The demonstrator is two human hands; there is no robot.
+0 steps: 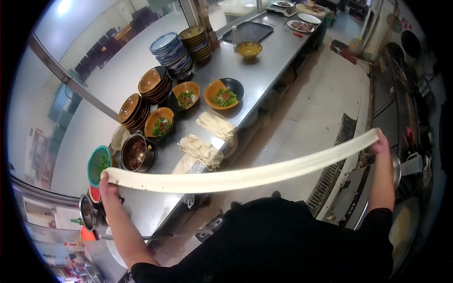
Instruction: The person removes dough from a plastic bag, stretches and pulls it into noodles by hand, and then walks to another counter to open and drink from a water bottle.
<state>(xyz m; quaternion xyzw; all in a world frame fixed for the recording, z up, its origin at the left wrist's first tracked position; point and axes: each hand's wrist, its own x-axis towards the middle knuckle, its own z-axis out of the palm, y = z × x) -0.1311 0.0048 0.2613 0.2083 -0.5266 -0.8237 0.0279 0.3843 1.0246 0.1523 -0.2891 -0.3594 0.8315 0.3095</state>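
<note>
A long, wide strip of pale noodle dough (226,183) stretches between my hands and sags slightly in the middle. My left hand (109,185) is closed on one end, over the counter's near left side. Far to the right, over the floor by the stove side, my right hand (381,143) grips the other end. Beyond the strip lie a pile of pulled noodles (200,150) and a second noodle bundle (216,124). Close to my left hand are a teal bowl of chopped greens (98,166) and a pot of dark meat topping (137,153) with a ladle.
Bowls with greens (223,96) stand on the steel counter (264,70), beside stacked bowls (171,53). Further back are a yellow bowl (248,49), a black tray (252,34) and a plate of meat (300,26). A floor drain grate (336,155) and stove equipment lie right.
</note>
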